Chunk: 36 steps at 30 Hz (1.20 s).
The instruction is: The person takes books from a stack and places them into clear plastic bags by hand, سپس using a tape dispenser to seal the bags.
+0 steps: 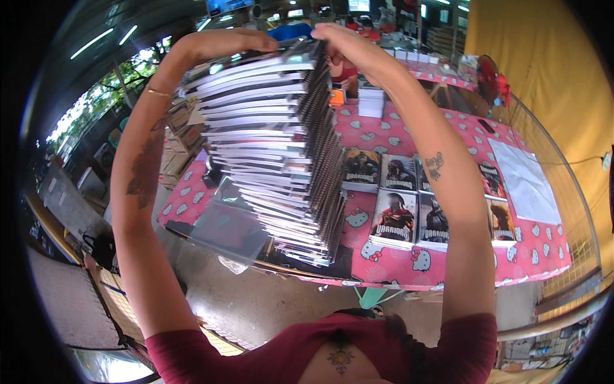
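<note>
A tall, leaning stack of notebooks (281, 153) with white page edges and dark covers stands at the table's near left edge. My left hand (233, 42) lies across the top of it, fingers stretched toward the middle. At the far right top corner, my right hand (336, 40) touches the stack, its fingers extended and partly hidden. Beneath the stack is a dark board (339, 261). A clear plastic sheet (230, 221) lies beside its base on the left.
Several piles of notebooks with warrior covers (393, 217) stand on the pink patterned table (409, 131), partly behind my right forearm. A white sheet (524, 182) and a phone (487, 126) lie at the right. Farther off are a white stack (371, 102), a person (343, 72) and a red fan (492, 80).
</note>
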Available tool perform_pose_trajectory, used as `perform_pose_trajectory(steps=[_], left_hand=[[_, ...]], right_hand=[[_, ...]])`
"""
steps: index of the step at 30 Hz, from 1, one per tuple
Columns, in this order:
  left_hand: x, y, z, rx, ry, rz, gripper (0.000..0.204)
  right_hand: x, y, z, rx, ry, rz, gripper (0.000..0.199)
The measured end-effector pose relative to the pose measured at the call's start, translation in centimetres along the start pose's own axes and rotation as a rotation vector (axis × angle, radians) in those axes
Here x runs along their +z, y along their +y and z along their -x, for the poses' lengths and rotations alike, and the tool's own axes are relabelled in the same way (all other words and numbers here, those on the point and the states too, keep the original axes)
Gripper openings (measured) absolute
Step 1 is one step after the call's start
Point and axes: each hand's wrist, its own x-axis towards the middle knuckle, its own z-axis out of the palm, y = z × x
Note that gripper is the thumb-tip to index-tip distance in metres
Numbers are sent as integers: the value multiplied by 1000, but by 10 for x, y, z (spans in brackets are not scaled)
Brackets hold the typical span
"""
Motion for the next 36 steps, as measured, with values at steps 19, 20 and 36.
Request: perform_pose_trajectory(steps=[19, 20, 36], left_hand=[[339, 178, -46, 694, 43, 1249, 31], [351, 208, -83, 336, -65, 1346, 29], [607, 276, -458, 341, 52, 325, 57]], right_hand=[[-282, 471, 371, 832, 242, 1092, 66], [-258, 468, 366, 787, 85, 1187, 61], [-505, 511, 466, 1069, 563, 943, 84]])
